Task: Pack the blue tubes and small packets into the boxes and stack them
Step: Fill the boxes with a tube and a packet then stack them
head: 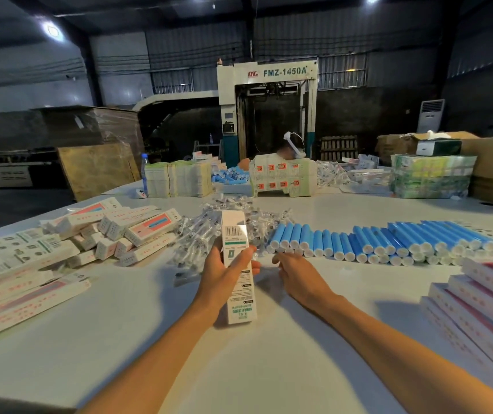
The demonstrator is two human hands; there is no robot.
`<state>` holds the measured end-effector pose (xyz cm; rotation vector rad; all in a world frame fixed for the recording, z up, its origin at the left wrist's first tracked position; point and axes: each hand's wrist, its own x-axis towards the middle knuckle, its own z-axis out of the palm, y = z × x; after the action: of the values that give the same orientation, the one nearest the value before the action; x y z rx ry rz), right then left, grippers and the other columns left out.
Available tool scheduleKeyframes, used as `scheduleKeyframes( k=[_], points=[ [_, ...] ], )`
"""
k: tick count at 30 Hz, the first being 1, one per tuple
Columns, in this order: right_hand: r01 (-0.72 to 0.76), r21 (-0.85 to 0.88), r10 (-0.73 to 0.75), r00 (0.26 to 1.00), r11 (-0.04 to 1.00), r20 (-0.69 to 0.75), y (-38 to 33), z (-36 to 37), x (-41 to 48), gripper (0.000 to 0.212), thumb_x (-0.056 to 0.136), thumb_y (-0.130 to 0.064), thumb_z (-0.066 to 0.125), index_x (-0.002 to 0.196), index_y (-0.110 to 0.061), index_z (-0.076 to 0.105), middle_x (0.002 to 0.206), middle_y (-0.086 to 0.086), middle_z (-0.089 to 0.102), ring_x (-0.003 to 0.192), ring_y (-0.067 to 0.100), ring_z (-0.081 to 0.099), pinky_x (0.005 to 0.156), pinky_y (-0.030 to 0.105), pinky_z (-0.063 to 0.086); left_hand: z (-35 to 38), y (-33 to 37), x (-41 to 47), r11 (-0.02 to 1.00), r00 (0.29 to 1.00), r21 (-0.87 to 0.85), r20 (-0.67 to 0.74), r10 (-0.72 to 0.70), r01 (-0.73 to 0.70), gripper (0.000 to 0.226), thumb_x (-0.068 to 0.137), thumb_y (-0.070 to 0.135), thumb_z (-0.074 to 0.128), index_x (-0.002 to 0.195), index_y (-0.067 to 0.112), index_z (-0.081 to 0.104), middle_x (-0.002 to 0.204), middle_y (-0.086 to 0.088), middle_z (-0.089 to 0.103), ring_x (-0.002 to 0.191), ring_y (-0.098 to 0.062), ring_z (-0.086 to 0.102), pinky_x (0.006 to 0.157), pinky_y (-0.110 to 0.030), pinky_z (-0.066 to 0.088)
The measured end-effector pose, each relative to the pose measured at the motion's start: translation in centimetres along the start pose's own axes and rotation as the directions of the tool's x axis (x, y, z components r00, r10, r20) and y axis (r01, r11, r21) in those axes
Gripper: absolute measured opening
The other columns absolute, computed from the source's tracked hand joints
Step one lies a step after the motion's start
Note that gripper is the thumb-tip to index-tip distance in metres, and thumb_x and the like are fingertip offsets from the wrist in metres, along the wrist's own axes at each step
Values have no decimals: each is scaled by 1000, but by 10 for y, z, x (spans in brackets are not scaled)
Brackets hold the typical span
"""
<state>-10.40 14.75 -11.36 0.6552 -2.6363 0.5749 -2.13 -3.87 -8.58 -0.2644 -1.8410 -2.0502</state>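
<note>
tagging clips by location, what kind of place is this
Most likely a factory or warehouse packing floor: a large machine marked FMZ-1450A stands at the back, and the long table holds rows of blue tubes and piles of printed boxes, one white box in the left hand.

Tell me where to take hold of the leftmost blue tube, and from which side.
Pinch the leftmost tube at its white cap, coming from the front with the right hand. It lies flat, cap toward the person, its right side against neighbours, so that end looks the most free for a grip.
</note>
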Motion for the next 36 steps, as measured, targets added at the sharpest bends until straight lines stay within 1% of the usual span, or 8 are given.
scheduleKeyframes(
  k=[5, 8, 11, 15, 20, 25, 31, 36],
  points=[
    [-82, 313, 148, 970, 946, -193, -9, -28, -2, 9, 102, -4, 53, 110, -9, 51, 102, 10, 65, 87, 31, 60, 76, 45, 53, 3, 1, -2, 993, 999, -106, 14, -48, 49, 50, 87, 24, 86, 129, 17, 61, 111, -9, 80, 91, -35, 80, 74, -37, 65],
    [-7, 576, 254, 902, 817, -350, -23, -81, 8, 14, 97, -1, 63, 109, -6, 68, 104, 6, 70, 89, 17, 66, 73, 18, 55, 4, 2, -2, 995, 998, -92, 35, -44, 47, 47, 89, 21, 87, 129, 16, 63, 107, -10, 80, 88, -35, 79, 73, -38, 65],
    [116, 708, 252, 884, 697, -394, -40, -134, 11, 17, 97, -8, 66, 110, -16, 73, 105, -2, 72, 86, 9, 67, 74, 13, 55, 5, 3, -2, 998, 997, -38, 65, -46, 49, 50, 88, 27, 88, 130, 22, 62, 107, -9, 80, 88, -34, 79, 72, -37, 65],
    [248, 573, 41, 896, 781, -443, -61, -180, 12, 17, 98, -11, 65, 111, -13, 76, 103, -11, 71, 93, -3, 66, 78, 10, 52, 7, 6, -3, 999, 995, -22, 92, -24, 26, 45, 82, 38, 92, 120, 38, 67, 104, -11, 80, 84, -36, 79, 71, -36, 64],
    [242, 408, -134, 952, 880, -275, -78, -179, 27, 17, 96, -7, 67, 111, -10, 73, 102, -12, 66, 92, -3, 65, 80, 8, 52, 11, 10, -6, 1000, 994, 17, 106, 10, -12, 36, 81, 42, 90, 109, 49, 69, 97, -11, 80, 79, -34, 79, 68, -30, 63],
    [140, 622, -89, 990, 770, -112, -81, -145, 34, 26, 94, -8, 71, 116, -11, 58, 105, 5, 71, 96, 13, 70, 82, 26, 61, 12, 11, -7, 999, 992, 15, 121, 32, -34, 37, 83, 38, 90, 111, 47, 68, 100, -12, 79, 82, -36, 79, 71, -32, 63],
    [230, 459, -162, 970, 858, -183, -86, -116, 33, 12, 94, -21, 74, 100, -10, 73, 99, -6, 68, 89, 1, 59, 72, 16, 49, 8, 7, -3, 999, 992, 16, 120, 40, -42, 39, 84, 42, 91, 113, 47, 65, 102, -10, 80, 83, -37, 80, 70, -30, 63],
    [208, 488, -87, 962, 848, -259, -76, -105, 17, 20, 104, -28, 59, 118, -17, 69, 125, -3, 59, 106, 6, 56, 86, 20, 51, 6, 4, 0, 996, 989, 7, 125, 85, -86, 85, 86, 34, 91, 146, 55, 35, 107, -12, 79, 82, -40, 79, 71, -41, 65]
  ],
)
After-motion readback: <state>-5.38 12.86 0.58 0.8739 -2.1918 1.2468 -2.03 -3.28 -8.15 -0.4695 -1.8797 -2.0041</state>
